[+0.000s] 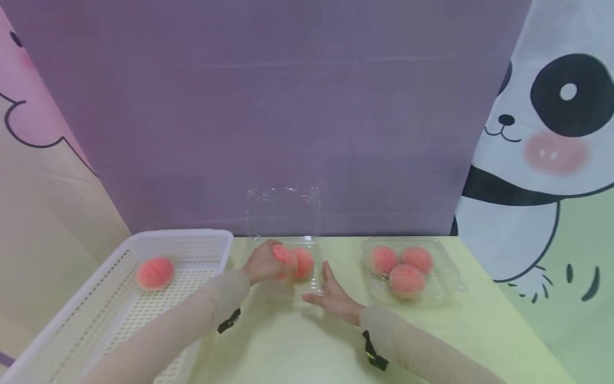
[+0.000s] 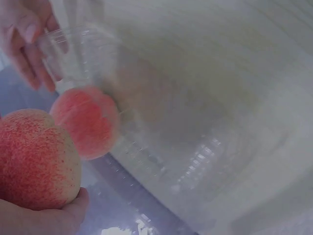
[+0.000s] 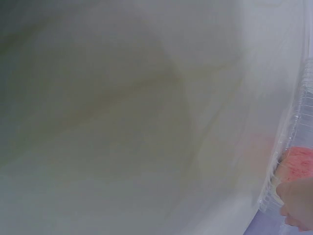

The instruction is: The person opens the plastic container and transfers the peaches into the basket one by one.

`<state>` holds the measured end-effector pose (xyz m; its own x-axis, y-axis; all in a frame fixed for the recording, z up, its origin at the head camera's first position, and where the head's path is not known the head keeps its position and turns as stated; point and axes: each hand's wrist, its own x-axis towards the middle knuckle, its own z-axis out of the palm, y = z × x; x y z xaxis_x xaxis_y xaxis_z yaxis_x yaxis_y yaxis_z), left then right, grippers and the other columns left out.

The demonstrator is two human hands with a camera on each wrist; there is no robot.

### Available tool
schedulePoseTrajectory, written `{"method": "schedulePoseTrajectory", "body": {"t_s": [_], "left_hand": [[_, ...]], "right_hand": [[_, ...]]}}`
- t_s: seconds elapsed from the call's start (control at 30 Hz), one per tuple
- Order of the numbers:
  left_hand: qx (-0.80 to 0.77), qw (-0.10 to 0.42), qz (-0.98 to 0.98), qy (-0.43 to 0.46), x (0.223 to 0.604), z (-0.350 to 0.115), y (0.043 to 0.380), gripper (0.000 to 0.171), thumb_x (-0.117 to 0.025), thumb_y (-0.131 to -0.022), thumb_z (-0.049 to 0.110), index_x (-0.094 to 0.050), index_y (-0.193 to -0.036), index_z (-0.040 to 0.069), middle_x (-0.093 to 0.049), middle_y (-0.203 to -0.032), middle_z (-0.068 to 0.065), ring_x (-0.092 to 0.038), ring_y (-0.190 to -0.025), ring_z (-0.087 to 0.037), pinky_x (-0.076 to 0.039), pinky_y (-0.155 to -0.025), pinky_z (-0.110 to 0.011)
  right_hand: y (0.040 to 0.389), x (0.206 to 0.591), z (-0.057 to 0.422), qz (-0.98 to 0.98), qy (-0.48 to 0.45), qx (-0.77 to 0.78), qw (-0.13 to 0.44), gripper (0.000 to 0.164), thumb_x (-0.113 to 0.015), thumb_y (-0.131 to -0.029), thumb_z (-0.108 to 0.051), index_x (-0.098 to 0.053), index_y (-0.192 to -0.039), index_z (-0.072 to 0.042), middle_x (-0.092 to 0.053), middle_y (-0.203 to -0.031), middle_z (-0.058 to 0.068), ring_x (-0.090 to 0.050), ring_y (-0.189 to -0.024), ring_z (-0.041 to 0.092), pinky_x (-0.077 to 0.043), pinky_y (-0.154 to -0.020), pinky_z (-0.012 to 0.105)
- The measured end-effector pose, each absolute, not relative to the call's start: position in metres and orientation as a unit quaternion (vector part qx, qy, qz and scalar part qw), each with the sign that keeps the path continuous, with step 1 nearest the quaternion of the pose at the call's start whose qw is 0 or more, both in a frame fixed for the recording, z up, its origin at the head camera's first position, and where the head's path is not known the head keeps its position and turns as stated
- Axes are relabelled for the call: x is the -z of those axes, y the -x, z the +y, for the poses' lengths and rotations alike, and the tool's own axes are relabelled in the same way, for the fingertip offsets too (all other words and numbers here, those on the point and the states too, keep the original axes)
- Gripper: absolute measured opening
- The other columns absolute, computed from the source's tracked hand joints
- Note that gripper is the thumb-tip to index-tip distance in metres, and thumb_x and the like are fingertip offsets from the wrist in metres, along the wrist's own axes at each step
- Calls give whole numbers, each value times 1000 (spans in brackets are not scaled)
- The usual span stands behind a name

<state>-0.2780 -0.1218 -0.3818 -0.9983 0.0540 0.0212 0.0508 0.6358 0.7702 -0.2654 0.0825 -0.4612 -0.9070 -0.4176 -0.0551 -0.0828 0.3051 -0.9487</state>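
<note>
My left hand (image 1: 261,264) grips a fuzzy pink-and-cream peach (image 2: 36,161) over the base of a clear plastic clamshell box (image 1: 283,213), whose lid stands raised at the back. Another peach (image 1: 304,263) sits inside the box, right beside the held one. At the box's front right corner is my right hand (image 1: 337,297), thumb and fingers spread apart and holding nothing. In the right wrist view, the ridged box wall (image 3: 293,117) and part of a peach (image 3: 298,164) show at the right edge.
On the left, a white perforated basket (image 1: 184,234) contains one peach (image 1: 155,273). To the right stands a second clear box (image 1: 443,266) with three peaches (image 1: 406,281) in it. A purple backdrop (image 1: 288,106) rises behind the pale yellow table (image 1: 288,352).
</note>
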Motion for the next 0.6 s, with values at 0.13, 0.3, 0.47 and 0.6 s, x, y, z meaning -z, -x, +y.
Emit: {"method": "schedulePoseTrajectory", "body": {"t_s": [0.13,0.3,0.47,0.6], "left_hand": [[-433,18,901,-21,364,-127,274,77,-79,-63,28,-46,-129,5,-56,-121,-13,-54,-109,-29,-48,-91,-43],[-456,6,889,-46,343,-142,266,76,-79,-65,26,-45,-130,6,-58,-115,-12,-58,-100,-24,-52,-82,-36],[-454,-8,889,-60,328,-163,259,73,-78,-67,24,-45,-129,7,-59,-111,-13,-59,-93,-23,-53,-74,-32],[-440,-34,895,-66,320,-182,256,72,-78,-67,23,-45,-128,6,-58,-112,-15,-59,-94,-25,-52,-75,-32]], "right_hand": [[263,459,83,793,158,569,150,107,-68,-82,-31,15,-145,-7,8,-152,20,-10,-136,44,-17,-111,54],[260,454,82,794,158,568,146,106,-68,-82,-29,14,-145,-6,8,-152,20,-9,-137,43,-15,-111,54],[261,454,82,798,157,565,141,106,-68,-81,-29,14,-145,-6,7,-152,20,-9,-137,43,-14,-111,54],[262,456,84,797,161,564,143,108,-68,-81,-32,14,-145,-6,8,-152,20,-10,-136,44,-15,-111,54]]}}
